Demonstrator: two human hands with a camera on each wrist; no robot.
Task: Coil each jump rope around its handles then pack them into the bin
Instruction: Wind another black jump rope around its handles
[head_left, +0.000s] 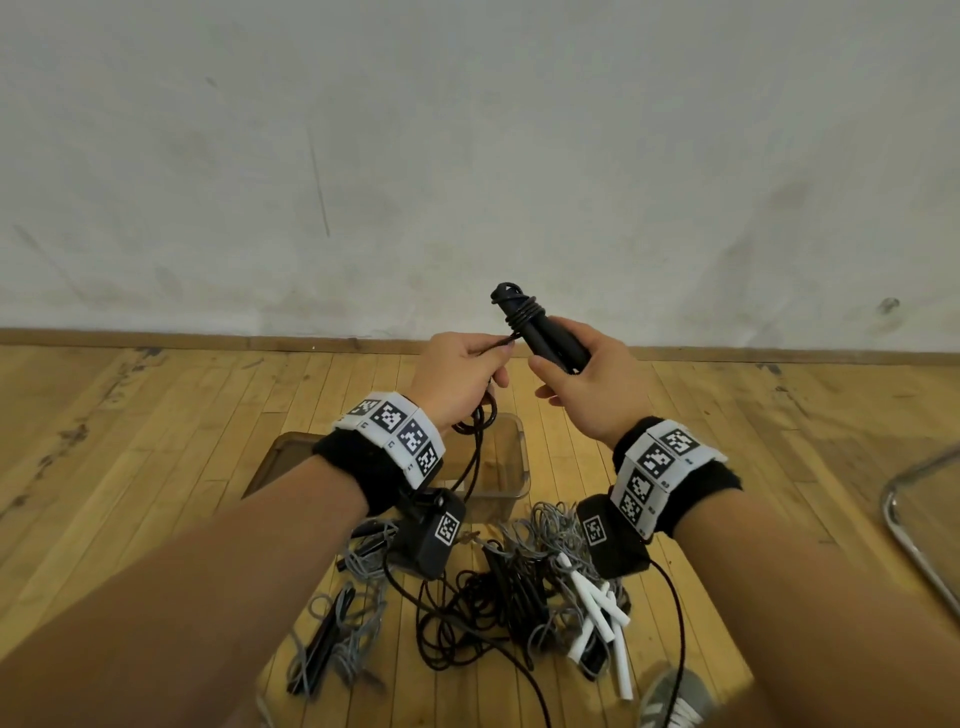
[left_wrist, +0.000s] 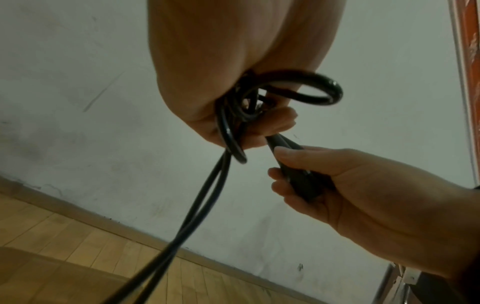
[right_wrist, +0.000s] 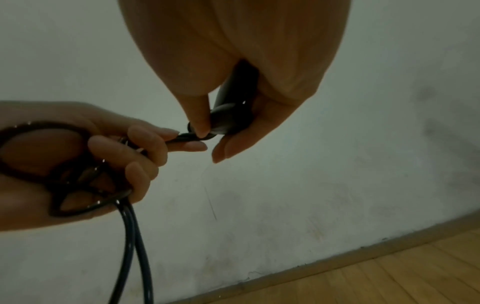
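- Right hand (head_left: 592, 384), centre of the head view: fingers curled round the pair of black handles (head_left: 550, 338), which angle up and away toward the wall (head_left: 467, 156). Thumb tip sits against the handles' lower end, seen in the right wrist view.
- A few turns of black rope (head_left: 522, 312) already sit wound near the top of the handles.
- Left hand (head_left: 460, 371), just left of the right one: fingers curled, pinching the rope close to the handles; several loose loops are bunched in its palm (left wrist view (left_wrist: 233, 115)).
- From the left hand two strands of the same rope drop downward, passing in front of the bin (head_left: 514, 467) toward the floor.
- Bin: clear plastic, on the wooden floor (head_left: 156, 441) below the hands in the frame, partly hidden by the left wrist. Its contents cannot be made out.
- Lower centre of the head view: a tangled heap on the floor (head_left: 498, 597), black rope and grey rope mixed together.
- White handles (head_left: 597, 608) lie at the heap's right side, bunched together.
- Another black pair with grey cord (head_left: 327, 639) lies at lower left of the heap.
- Both wrists carry black bands with black-and-white marker tags (head_left: 400, 431).
- Far right edge: a curved metal tube frame (head_left: 914, 530). Bottom right: the toe of a grey shoe (head_left: 675, 696).
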